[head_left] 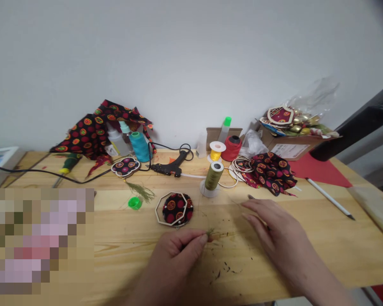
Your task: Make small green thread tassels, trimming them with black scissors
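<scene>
My left hand (187, 250) is closed, thumb and forefinger pinching a small tuft of olive-green thread (210, 233) low over the table. To the right, my right hand (274, 233) has its fingers bent together, and a fine strand seems to run to its fingertips. A small dark tip (250, 196) shows just beyond that hand; the rest of it is hidden. An olive-green thread spool (213, 176) stands upright between and behind the hands. Close beyond my left hand lies a wooden octagonal frame (158, 208), overlapping a round patterned fabric piece (175, 206).
Behind are a black glue gun (170, 165), blue thread cone (140, 146), red thread cone (232, 147) and yellow spool (216, 151). A green cap (135, 203) and green tassel (142, 192) lie left. At right are patterned fabric (270, 172), a pencil (330, 198) and a filled cardboard box (290, 144).
</scene>
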Demonstrator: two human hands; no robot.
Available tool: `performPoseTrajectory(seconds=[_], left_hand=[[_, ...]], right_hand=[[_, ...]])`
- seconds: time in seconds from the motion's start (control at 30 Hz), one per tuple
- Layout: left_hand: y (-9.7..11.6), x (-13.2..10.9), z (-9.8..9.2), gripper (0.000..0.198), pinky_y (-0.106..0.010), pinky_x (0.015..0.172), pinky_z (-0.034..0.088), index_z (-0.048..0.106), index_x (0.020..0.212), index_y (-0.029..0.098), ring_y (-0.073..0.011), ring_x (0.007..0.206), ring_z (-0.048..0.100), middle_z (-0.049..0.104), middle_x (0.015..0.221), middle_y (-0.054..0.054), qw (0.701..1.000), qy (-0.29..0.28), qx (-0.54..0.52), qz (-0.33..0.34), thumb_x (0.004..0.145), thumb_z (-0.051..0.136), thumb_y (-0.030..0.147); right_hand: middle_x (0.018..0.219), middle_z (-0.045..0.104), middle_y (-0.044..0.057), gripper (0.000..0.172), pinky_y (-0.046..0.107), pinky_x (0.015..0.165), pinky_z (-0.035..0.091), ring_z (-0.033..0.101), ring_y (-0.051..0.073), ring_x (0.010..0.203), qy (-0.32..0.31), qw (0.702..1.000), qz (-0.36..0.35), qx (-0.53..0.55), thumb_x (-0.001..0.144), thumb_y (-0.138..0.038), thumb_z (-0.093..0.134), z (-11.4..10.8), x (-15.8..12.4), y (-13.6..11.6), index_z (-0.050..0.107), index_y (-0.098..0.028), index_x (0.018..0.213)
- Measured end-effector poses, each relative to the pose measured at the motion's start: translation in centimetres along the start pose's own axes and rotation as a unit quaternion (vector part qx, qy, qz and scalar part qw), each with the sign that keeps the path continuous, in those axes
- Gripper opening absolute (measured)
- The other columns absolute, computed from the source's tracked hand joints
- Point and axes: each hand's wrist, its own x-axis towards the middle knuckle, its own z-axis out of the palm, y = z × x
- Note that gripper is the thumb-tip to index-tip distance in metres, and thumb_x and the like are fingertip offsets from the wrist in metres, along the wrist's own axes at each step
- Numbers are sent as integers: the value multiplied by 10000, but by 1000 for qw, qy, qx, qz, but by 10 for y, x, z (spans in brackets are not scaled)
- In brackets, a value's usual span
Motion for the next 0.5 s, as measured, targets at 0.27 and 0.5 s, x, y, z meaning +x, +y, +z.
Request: performPoseTrajectory(seconds=[0.27, 0.5], left_hand=[[-1, 3, 2, 277, -212, 434, 149, 735, 662, 165, -84, 458, 212, 323, 459, 86, 996, 13, -70, -54, 760, 627, 400], [0, 3, 4, 259, -205, 420, 148, 750, 678, 153, -71, 448, 211, 348, 462, 79, 995, 59, -46, -71, 727, 661, 390]], right_hand=[[914, 709, 182, 319, 435, 713, 579, 683, 313, 809, -118, 954, 154, -228, 743, -156, 490, -5, -62, 75, 658, -84, 1006], [966, 687, 194, 434, 442, 776, 559, 676, 316, 878, -143, 943, 189, -234, 695, -106, 432, -4, -60, 69, 616, -62, 1086]])
